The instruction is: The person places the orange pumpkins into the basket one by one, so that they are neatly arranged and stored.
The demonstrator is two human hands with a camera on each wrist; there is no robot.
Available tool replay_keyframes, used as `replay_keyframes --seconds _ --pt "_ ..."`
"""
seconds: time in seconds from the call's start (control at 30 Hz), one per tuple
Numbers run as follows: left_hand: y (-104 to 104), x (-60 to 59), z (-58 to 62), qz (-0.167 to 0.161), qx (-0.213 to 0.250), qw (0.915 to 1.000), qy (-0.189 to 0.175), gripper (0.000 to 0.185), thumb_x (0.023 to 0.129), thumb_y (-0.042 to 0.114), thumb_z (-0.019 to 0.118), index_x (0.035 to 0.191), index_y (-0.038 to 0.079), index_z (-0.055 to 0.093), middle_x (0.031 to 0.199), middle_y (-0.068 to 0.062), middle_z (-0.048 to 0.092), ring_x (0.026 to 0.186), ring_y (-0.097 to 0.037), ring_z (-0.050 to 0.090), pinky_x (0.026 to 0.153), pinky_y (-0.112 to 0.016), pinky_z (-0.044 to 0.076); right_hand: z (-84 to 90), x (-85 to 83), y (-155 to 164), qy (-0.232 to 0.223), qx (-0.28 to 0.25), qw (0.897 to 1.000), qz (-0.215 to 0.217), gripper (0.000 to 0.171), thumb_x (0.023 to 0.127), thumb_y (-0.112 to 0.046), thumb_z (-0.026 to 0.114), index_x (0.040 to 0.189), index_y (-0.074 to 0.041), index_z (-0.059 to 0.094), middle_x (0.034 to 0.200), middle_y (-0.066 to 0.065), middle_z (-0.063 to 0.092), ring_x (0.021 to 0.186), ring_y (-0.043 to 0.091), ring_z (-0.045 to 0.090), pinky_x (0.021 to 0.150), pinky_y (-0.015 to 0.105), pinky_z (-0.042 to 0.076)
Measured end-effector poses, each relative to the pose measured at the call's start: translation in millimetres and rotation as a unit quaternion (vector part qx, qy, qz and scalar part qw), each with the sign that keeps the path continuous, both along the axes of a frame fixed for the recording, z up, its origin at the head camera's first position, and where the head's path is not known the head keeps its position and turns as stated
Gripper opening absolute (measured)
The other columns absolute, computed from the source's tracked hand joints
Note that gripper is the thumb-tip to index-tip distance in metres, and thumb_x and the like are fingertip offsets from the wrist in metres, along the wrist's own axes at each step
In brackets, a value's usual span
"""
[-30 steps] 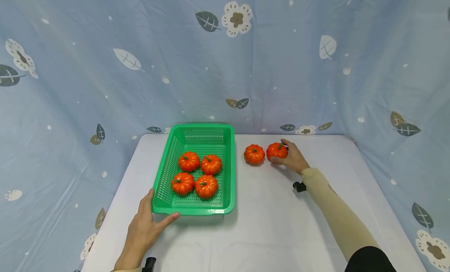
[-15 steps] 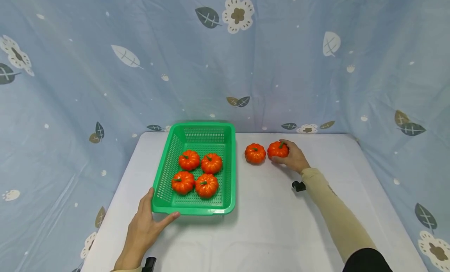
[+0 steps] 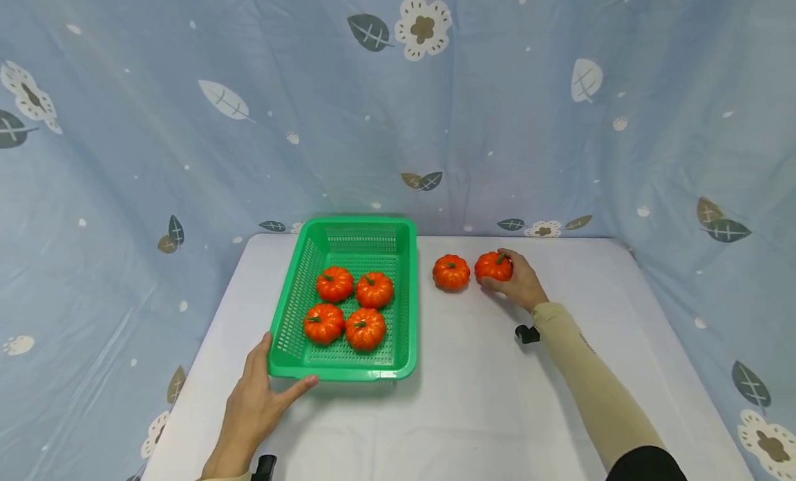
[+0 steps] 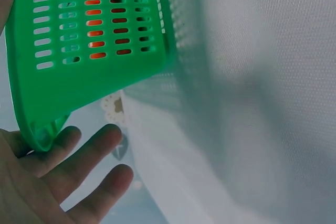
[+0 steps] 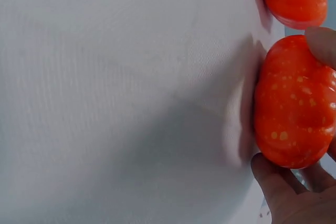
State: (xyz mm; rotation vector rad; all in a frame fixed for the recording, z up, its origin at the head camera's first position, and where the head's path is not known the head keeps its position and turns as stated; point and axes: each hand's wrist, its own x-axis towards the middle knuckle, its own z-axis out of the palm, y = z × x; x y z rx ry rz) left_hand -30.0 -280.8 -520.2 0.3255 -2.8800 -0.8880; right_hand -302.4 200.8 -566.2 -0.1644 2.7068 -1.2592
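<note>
My right hand (image 3: 517, 282) holds a small orange pumpkin (image 3: 493, 267) with a green stem, thumb on its near side and fingers round its right and far side. In the right wrist view this pumpkin (image 5: 294, 103) sits low over the white cloth, between thumb and fingers. A second pumpkin (image 3: 450, 272) lies just left of it. My left hand (image 3: 253, 401) rests at the near left corner of a green plastic basket (image 3: 407, 372), with its fingers fairly straight and spread along the corner. Several more pumpkins (image 3: 365, 329) lie inside the basket, in its middle and near part.
Everything stands on a white-covered table (image 3: 466, 398). Behind it hangs a blue curtain (image 3: 497, 121) with leaves and flowers, right at the table's back edge. The basket's far rim lies close to that curtain.
The pumpkin in my right hand has shifted slightly right, so the gap to its neighbour is a little wider. My left hand and the basket stay put. The head view has tilted a little.
</note>
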Motion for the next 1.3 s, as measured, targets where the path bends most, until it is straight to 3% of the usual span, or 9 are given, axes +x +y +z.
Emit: replay_keyframes --seconds 0.33,0.63,0.9,1.3 --pt "-1 1.5 2.6 0.000 0.003 0.9999 -0.011 0.125 0.077 0.070 0.076 0.163 0.007 0.011 0.158 -0.027 0.031 0.131 -0.052 0.045 0.093 -0.068 0.044 -2.2 1.0 0 0.033 0.021 0.999 0.005 0.088 0.087 -0.037 0.081 0.157 -0.012 0.036 0.148 0.026 0.039 0.134 0.046 0.041 0.111 0.062 0.034" --pt "-1 0.7 1.3 -0.002 0.006 1.0000 -0.003 0.125 0.077 0.069 0.077 0.163 0.007 0.011 0.159 -0.026 0.030 0.133 -0.051 0.043 0.094 -0.068 0.043 9.8 3.2 -2 0.057 -0.015 0.998 -0.015 0.086 0.088 -0.028 0.082 0.156 -0.006 0.034 0.149 0.027 0.038 0.135 0.045 0.040 0.112 0.060 0.034" --pt "-1 0.9 0.7 -0.004 0.007 1.0000 0.002 0.124 0.077 0.069 0.076 0.163 0.006 0.012 0.158 -0.026 0.031 0.133 -0.051 0.044 0.093 -0.068 0.044 22.8 1.2 -10 0.111 -0.003 0.994 -0.010 0.084 0.086 -0.027 0.084 0.153 -0.004 0.039 0.147 0.027 0.043 0.134 0.045 0.042 0.111 0.059 0.036" --pt "-3 1.7 -2.3 -0.007 0.013 0.9998 0.012 0.124 0.077 0.069 0.077 0.163 0.006 0.013 0.158 -0.026 0.032 0.133 -0.051 0.044 0.094 -0.068 0.043 41.6 3.4 -29 0.132 -0.009 0.991 -0.001 0.086 0.083 -0.027 0.088 0.152 -0.004 0.043 0.147 0.024 0.047 0.130 0.042 0.049 0.107 0.055 0.043"
